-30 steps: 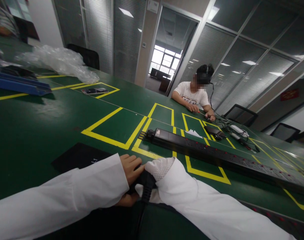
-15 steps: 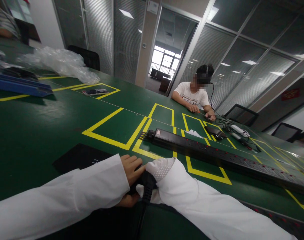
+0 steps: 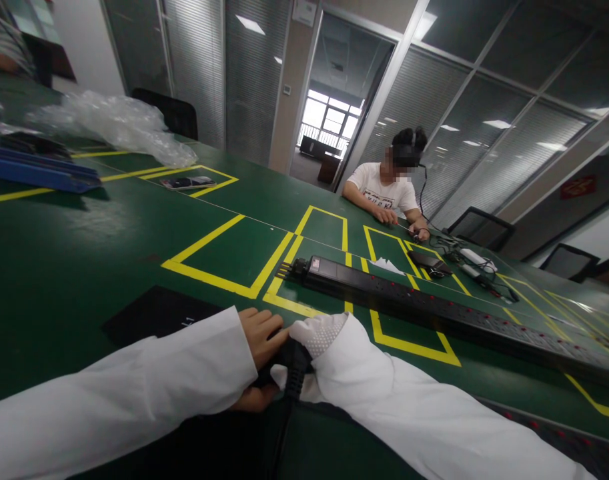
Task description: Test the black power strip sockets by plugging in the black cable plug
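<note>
At the table's near edge my two hands meet, fingers almost touching. My right hand (image 3: 317,337), in a white dotted glove, is closed around a black power plug (image 3: 297,370) whose thick cord runs down toward me. My left hand (image 3: 261,340) is bare and curled around something black against the plug; the fingers and sleeve hide most of it, so I cannot tell its kind. Beyond my left forearm lies a flat black piece with white lettering (image 3: 157,313). A long black power strip (image 3: 384,287) with red marks lies past my right hand, its pronged end toward the left.
Yellow tape outlines (image 3: 209,277) mark the green table (image 3: 134,233). At the left are a blue channel-shaped piece (image 3: 39,170), clear plastic wrap (image 3: 119,123) and a phone (image 3: 189,182). Across the table a co-worker (image 3: 384,187) handles a thin tool near cables and a white adapter (image 3: 478,260).
The view has shifted very slightly. Both my hands keep the same hold on the plug and the black thing.
</note>
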A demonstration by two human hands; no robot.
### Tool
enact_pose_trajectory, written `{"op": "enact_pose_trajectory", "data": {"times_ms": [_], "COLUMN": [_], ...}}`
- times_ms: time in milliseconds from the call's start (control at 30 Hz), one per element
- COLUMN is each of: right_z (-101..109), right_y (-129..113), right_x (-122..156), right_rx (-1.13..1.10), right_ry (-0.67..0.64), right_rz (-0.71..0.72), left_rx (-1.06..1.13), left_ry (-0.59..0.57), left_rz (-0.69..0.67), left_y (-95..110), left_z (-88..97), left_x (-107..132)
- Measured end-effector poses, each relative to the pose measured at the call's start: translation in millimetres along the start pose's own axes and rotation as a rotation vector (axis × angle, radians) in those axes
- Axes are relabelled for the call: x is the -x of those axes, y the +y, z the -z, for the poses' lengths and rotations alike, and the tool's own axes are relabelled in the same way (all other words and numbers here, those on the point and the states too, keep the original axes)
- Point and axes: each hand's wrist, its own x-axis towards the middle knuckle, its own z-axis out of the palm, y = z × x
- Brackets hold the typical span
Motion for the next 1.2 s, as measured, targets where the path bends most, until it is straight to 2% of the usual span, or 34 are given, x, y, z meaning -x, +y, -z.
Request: {"op": "enact_pose_trajectory", "data": {"times_ms": [200,500,900,1200], "right_z": [1.5,1.4,0.9,-3.3], "right_y": [-0.7,-0.1,0.6,1.7], "right_x": [1.5,-0.1,0.6,-0.1], "right_rx": [-0.005,0.005,0.006,-0.015], "right_ry": [-0.002,-0.002,0.000,0.025], "right_rz": [0.006,0.008,0.015,0.011], "left_rx": [0.004,0.026,0.008,0.060], "left_ry": [0.007,-0.058,0.036,-0.074], "left_rz": [-0.003,-0.018,0.015,-0.029], "left_y": [0.8,-1.9,2.1,-2.3], "left_z": [0.7,2.7,1.8,9.7], "left_x": [0.2,0.2,0.3,0.1]}}
